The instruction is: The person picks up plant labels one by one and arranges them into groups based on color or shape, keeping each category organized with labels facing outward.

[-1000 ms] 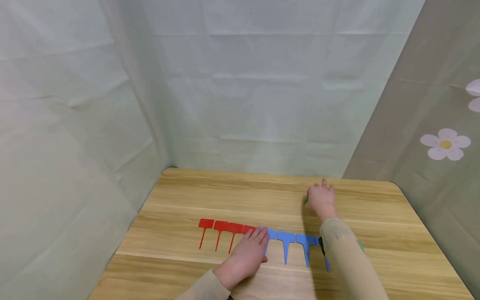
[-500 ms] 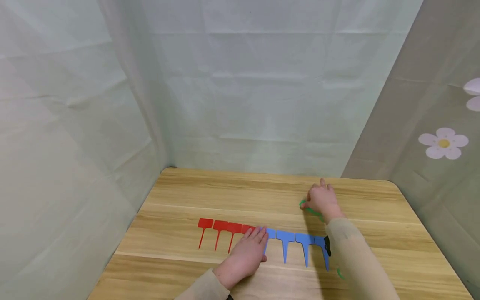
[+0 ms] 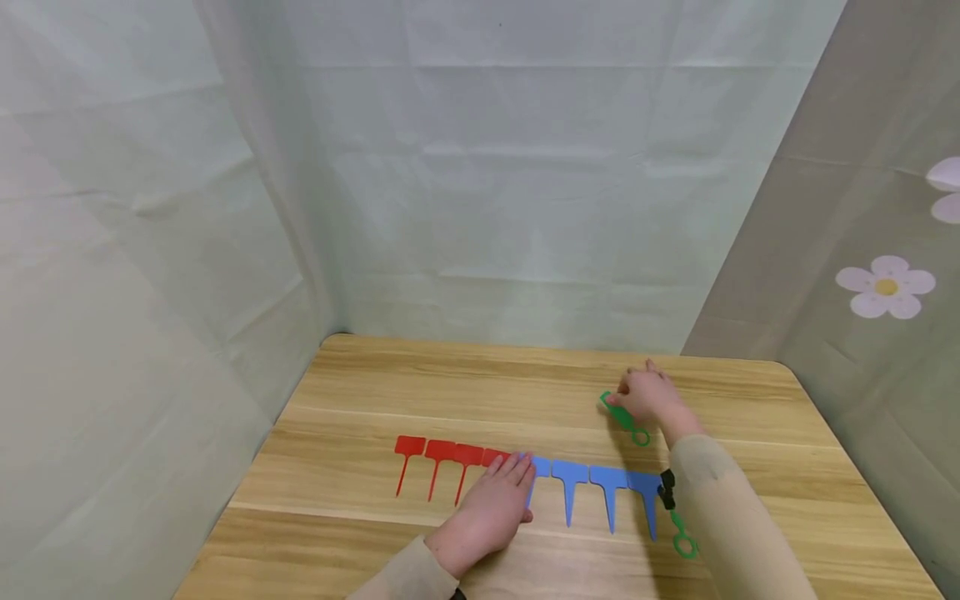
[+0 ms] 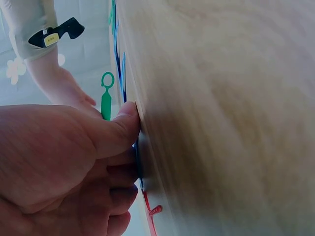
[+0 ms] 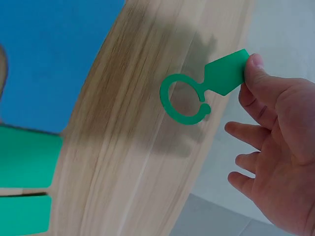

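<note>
My right hand (image 3: 651, 398) pinches a green hook-ring plant tag (image 5: 226, 73) by the outer end of its label, between thumb and index finger. Its open ring points back toward me, and the tag hangs above the far right part of the table. The other fingers of that hand are spread. My left hand (image 3: 491, 504) rests with fingers extended on a row of T-shaped plant labels, over the place where the red labels (image 3: 439, 451) meet the blue labels (image 3: 571, 473). It partly hides a red one and a blue one.
Beyond the blue end of the row lies another green ring tag (image 3: 683, 543), partly under the right sleeve (image 3: 720, 500). Two green label ends (image 5: 29, 156) show beside a blue label in the right wrist view. Pale cloth (image 3: 510, 208) hangs behind the wooden table (image 3: 450, 383).
The green tag in my right hand has turned into view, its ring now showing. My right forearm has shifted slightly right, uncovering the last blue label and a green ring. The left hand stays put.
</note>
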`<state>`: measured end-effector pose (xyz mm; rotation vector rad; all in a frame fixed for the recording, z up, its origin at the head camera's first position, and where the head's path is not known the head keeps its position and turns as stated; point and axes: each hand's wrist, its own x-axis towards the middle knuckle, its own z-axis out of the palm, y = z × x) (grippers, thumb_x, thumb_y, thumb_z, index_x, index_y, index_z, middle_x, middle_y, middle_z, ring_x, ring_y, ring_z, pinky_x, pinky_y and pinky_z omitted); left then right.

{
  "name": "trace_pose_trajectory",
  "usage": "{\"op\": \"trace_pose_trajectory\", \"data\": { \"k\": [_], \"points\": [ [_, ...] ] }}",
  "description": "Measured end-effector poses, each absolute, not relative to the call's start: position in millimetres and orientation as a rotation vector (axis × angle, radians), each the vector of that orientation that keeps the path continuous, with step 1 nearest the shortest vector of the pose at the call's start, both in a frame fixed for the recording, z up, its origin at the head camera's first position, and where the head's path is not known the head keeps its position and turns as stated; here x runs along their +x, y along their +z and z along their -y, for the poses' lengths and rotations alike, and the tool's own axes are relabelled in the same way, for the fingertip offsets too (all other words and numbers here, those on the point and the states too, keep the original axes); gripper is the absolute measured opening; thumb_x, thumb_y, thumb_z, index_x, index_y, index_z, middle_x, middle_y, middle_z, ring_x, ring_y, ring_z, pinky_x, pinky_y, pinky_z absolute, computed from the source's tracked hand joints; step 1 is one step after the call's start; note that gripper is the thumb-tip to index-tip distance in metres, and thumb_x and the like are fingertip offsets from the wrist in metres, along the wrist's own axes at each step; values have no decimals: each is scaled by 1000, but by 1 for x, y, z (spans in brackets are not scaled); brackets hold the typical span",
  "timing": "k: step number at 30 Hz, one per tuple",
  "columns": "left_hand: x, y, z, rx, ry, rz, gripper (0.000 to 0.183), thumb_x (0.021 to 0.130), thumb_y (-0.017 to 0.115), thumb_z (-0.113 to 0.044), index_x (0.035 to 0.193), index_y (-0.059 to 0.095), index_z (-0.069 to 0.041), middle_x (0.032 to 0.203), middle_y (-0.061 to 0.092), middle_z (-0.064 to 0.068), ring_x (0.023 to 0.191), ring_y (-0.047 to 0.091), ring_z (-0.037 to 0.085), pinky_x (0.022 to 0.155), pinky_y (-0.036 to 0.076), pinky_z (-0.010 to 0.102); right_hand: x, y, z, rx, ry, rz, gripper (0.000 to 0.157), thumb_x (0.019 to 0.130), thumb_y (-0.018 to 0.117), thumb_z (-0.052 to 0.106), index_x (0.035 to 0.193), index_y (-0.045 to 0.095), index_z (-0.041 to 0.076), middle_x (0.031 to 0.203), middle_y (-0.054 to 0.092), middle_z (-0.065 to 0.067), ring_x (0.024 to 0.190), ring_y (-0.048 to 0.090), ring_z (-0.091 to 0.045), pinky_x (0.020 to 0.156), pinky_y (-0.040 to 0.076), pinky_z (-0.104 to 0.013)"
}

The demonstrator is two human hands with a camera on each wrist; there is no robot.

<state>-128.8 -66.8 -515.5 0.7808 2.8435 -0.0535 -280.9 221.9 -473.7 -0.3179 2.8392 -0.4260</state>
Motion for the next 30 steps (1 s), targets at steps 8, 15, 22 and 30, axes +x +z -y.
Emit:
{"op": "trace_pose_trajectory", "data": {
  "k": [8, 15, 22, 30],
  "points": [
    [-129, -515, 68, 781, -63, -2847, 66, 107, 64, -41, 162, 48, -10, 171, 39, 5, 159, 33, 23, 128, 29, 40, -280, -476, -239, -337, -511, -2842, 34, 109, 64, 32, 97, 76, 2, 123, 72, -27, 149, 22, -66, 123, 15, -73],
    [-129, -516, 67, 777, -53, -2848, 66, 107, 63, -42, 162, 48, -9, 171, 39, 6, 159, 33, 23, 128, 28, 40, -275, -477, -252, -424, -594, -2852, 33, 111, 60, 25, 98, 74, -1, 107, 75, -22, 135, 49, -60, 124, 12, -71],
    [-129, -518, 67, 785, -53, -2851, 66, 107, 63, -42, 162, 48, -9, 171, 39, 6, 159, 33, 24, 128, 29, 41, -265, -479, -266, -333, -704, -2825, 38, 113, 56, 31, 111, 71, -4, 147, 51, -43, 143, 32, -65, 111, 37, -74],
    [-128, -517, 67, 795, -65, -2858, 65, 106, 64, -42, 161, 50, -10, 170, 40, 6, 158, 34, 23, 128, 30, 41, -255, -480, -275, -313, -777, -2813, 48, 114, 54, 36, 124, 68, -9, 158, 32, -45, 147, 16, -71, 117, 23, -79]
  ]
}}
